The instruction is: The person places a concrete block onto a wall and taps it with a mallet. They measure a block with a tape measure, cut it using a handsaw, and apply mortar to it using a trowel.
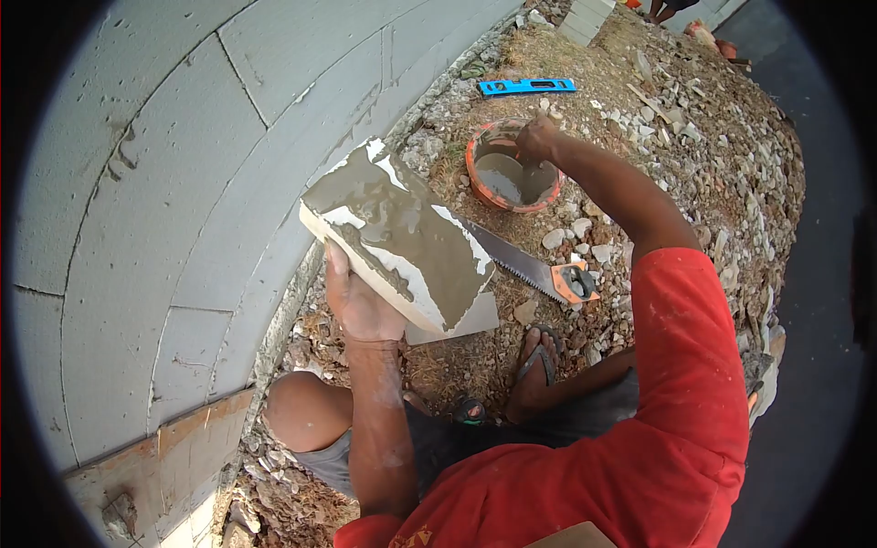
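My left hand grips a pale, light concrete block from below at its near edge, with the fingers mostly hidden under it. Wet grey mortar covers most of the block's upper face, leaving white patches along the edges. Over the rim of an orange bucket, my right hand is closed, its fingers down inside. Whatever it holds is hidden. Grey mortar lies in the bucket. A handsaw with an orange and black handle lies on the ground, its blade partly behind the block.
A block wall rises along the left. Beyond the bucket lies a blue spirit level. Another pale piece shows beneath the held block. Stone rubble covers the ground. Another person's legs appear at the top right.
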`<state>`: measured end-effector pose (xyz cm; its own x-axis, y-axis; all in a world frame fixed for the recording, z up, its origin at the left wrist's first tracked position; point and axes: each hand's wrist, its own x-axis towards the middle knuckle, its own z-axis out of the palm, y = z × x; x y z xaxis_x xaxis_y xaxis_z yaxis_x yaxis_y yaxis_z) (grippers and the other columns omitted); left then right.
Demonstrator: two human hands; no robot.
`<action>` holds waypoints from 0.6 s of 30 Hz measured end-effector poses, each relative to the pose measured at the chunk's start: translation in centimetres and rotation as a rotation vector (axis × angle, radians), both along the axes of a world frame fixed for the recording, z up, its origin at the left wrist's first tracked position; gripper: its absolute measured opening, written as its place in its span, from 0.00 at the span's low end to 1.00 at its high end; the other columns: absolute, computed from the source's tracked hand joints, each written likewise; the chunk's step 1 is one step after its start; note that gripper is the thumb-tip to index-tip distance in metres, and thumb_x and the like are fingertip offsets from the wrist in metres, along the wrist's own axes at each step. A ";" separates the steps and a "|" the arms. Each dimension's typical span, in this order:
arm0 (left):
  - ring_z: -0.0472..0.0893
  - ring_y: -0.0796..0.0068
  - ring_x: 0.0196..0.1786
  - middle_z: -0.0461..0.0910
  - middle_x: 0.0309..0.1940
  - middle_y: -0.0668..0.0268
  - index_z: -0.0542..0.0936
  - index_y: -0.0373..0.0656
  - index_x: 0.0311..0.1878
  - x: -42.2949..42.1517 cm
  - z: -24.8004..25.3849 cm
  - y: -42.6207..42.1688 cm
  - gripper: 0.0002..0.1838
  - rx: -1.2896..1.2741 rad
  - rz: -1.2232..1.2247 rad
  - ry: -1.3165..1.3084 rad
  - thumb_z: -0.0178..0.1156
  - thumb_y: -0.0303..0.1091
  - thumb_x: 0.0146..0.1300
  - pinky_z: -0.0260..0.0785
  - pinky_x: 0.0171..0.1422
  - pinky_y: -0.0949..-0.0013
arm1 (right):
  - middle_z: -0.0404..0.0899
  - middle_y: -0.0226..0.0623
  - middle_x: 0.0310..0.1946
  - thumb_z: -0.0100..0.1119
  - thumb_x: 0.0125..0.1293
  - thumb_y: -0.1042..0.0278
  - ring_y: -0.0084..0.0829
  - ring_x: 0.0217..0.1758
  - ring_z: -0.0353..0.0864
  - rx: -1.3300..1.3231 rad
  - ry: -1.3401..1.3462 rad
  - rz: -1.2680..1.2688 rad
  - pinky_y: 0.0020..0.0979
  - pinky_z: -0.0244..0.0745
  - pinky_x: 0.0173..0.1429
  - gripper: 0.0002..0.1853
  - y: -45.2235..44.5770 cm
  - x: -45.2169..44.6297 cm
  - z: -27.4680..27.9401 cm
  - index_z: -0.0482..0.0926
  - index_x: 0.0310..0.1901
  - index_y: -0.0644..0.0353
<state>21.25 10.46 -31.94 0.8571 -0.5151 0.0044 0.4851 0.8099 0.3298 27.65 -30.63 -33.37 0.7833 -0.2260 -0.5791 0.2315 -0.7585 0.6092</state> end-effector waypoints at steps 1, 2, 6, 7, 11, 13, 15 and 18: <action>0.72 0.55 0.69 0.70 0.70 0.56 0.64 0.43 0.75 0.0 0.0 0.0 0.36 0.006 0.004 0.014 0.51 0.59 0.75 0.66 0.72 0.48 | 0.89 0.31 0.47 0.66 0.62 0.41 0.32 0.52 0.87 0.028 0.038 -0.021 0.47 0.67 0.59 0.21 1.5 -0.3 1.6 0.90 0.46 0.47; 0.72 0.55 0.69 0.70 0.70 0.56 0.63 0.43 0.75 0.1 0.0 0.0 0.36 0.011 0.009 0.029 0.50 0.59 0.75 0.66 0.72 0.48 | 0.88 0.32 0.50 0.71 0.58 0.43 0.35 0.55 0.85 0.081 0.073 -0.138 0.50 0.69 0.61 0.26 2.4 -0.5 2.5 0.87 0.52 0.51; 0.72 0.54 0.69 0.70 0.70 0.55 0.63 0.43 0.75 0.4 -0.4 0.3 0.36 -0.018 -0.007 0.057 0.50 0.59 0.75 0.65 0.72 0.48 | 0.88 0.36 0.47 0.72 0.58 0.48 0.39 0.51 0.87 0.171 0.153 -0.337 0.42 0.78 0.53 0.24 0.3 -0.4 1.3 0.88 0.51 0.56; 0.72 0.54 0.69 0.70 0.70 0.56 0.63 0.43 0.75 0.4 -0.4 0.3 0.36 -0.018 0.003 0.036 0.49 0.59 0.75 0.65 0.72 0.48 | 0.88 0.36 0.47 0.72 0.58 0.48 0.39 0.51 0.87 0.166 0.147 -0.341 0.42 0.78 0.53 0.24 -2.4 -0.1 -1.1 0.88 0.51 0.56; 0.72 0.54 0.68 0.71 0.69 0.56 0.64 0.43 0.75 0.6 -0.4 0.7 0.36 -0.005 0.020 0.028 0.49 0.60 0.75 0.66 0.72 0.48 | 0.88 0.37 0.38 0.67 0.63 0.49 0.40 0.38 0.84 0.457 0.091 -0.378 0.40 0.78 0.44 0.18 -4.2 -2.4 -0.9 0.88 0.46 0.54; 0.73 0.54 0.68 0.71 0.69 0.56 0.64 0.43 0.75 0.7 -0.6 1.0 0.36 -0.012 0.018 0.044 0.49 0.60 0.75 0.66 0.72 0.48 | 0.85 0.37 0.32 0.67 0.66 0.54 0.36 0.33 0.82 0.795 0.036 -0.219 0.39 0.77 0.41 0.16 -6.3 -4.1 -1.9 0.88 0.45 0.58; 0.73 0.54 0.68 0.71 0.69 0.57 0.64 0.43 0.75 0.9 -0.9 1.1 0.36 -0.029 0.014 0.061 0.49 0.60 0.75 0.66 0.72 0.48 | 0.82 0.32 0.27 0.68 0.67 0.54 0.29 0.26 0.79 1.020 -0.187 -0.344 0.36 0.73 0.31 0.16 -6.4 -6.8 -1.6 0.88 0.43 0.61; 0.72 0.55 0.68 0.70 0.70 0.57 0.64 0.43 0.75 1.3 -1.7 1.1 0.36 -0.053 -0.026 0.061 0.48 0.60 0.75 0.65 0.73 0.48 | 0.81 0.29 0.24 0.69 0.67 0.53 0.24 0.25 0.76 1.121 -0.474 -1.118 0.32 0.71 0.28 0.17 -3.0 -11.9 1.1 0.87 0.38 0.62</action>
